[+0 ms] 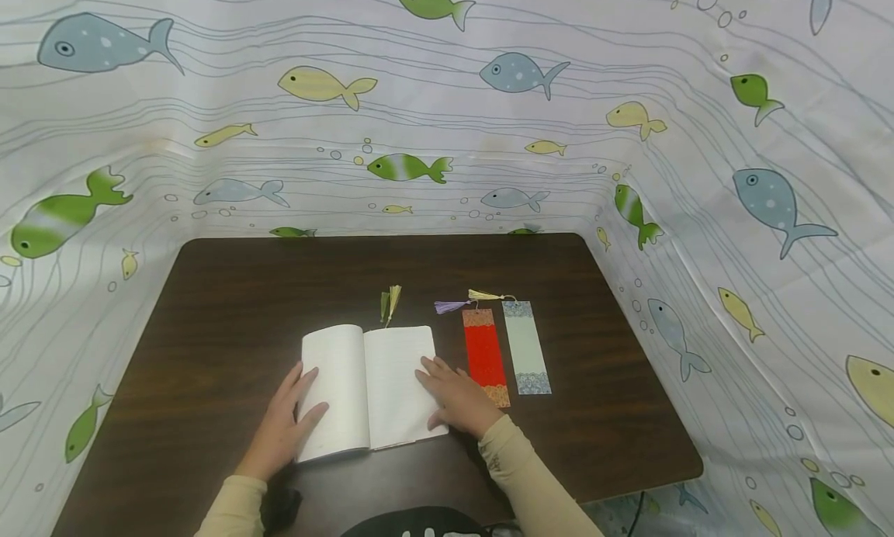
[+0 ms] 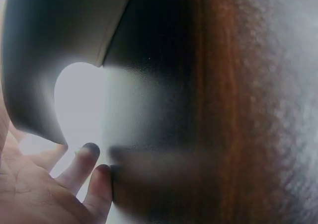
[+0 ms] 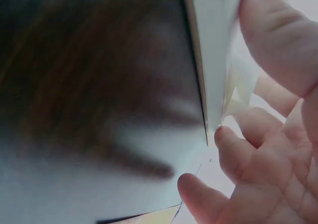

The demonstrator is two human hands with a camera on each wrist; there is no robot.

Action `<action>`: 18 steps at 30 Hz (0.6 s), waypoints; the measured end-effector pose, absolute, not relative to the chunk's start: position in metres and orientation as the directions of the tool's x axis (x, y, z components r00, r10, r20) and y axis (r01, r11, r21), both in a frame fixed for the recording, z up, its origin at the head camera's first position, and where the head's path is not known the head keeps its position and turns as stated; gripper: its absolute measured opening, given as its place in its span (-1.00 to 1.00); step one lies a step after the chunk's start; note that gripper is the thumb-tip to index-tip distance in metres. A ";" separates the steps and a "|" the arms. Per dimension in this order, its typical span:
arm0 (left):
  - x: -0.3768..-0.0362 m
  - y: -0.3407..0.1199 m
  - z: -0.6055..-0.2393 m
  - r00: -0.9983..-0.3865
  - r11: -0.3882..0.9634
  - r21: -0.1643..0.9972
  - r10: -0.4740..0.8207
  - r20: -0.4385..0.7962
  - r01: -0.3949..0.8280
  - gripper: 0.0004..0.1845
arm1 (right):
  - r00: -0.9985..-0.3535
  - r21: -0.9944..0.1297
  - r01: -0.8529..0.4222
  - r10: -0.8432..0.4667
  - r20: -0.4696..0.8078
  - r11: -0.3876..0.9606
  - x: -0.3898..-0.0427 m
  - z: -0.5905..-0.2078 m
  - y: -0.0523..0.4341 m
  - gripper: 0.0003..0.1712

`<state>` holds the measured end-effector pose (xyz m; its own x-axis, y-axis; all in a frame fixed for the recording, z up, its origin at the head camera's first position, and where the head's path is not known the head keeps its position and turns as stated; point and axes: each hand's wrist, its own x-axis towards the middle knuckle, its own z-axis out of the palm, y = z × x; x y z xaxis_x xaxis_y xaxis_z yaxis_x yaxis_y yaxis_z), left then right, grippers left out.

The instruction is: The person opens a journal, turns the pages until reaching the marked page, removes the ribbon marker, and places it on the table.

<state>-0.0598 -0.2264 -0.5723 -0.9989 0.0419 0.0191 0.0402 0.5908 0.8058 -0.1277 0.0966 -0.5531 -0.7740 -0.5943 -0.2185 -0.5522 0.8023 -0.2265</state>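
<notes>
While wrist views blur, head view shows red bookmark beside notebook.

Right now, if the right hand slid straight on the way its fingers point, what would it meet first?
The right hand lies on the open book's right page, fingers pointing up-left. It would likely cross the page to the centre fold first; the tassel lies beyond the book's top edge.

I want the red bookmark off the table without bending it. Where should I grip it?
The red bookmark lies flat beside the book. A safe bet: pinch its far end by the tassel, coming from above; the near end sits against the right hand.
</notes>
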 end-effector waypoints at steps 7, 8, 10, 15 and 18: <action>-0.059 -0.225 -0.571 -0.999 0.590 0.806 0.041 0.032 0.050 -0.33 | -0.786 -0.182 -0.577 -0.602 -0.140 0.796 -0.127 -0.555 0.095 -0.06; -0.058 -0.225 -0.571 -0.999 0.593 0.804 0.041 0.033 0.051 -0.33 | -0.790 -0.180 -0.578 -0.601 -0.123 0.796 -0.127 -0.555 0.095 -0.09; -0.058 -0.225 -0.571 -0.999 0.596 0.802 0.040 0.034 0.051 -0.33 | -0.796 -0.174 -0.580 -0.599 -0.086 0.796 -0.127 -0.556 0.094 -0.16; -0.059 -0.226 -0.574 -0.999 0.598 0.801 0.039 0.026 0.045 -0.31 | -0.823 -0.182 -0.556 -0.567 -0.011 0.811 -0.128 -0.559 0.091 -0.13; -0.060 -0.226 -0.574 -0.999 0.597 0.801 0.040 0.029 0.047 -0.31 | -0.842 -0.233 -0.532 -0.537 0.046 0.814 -0.129 -0.558 0.088 0.09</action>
<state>-0.0599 -0.2260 -0.5738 -0.9988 0.0396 0.0289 0.0468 0.5967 0.8011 -0.1286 0.0882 -0.5583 -0.8423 -0.5370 0.0458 -0.5318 0.8141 -0.2333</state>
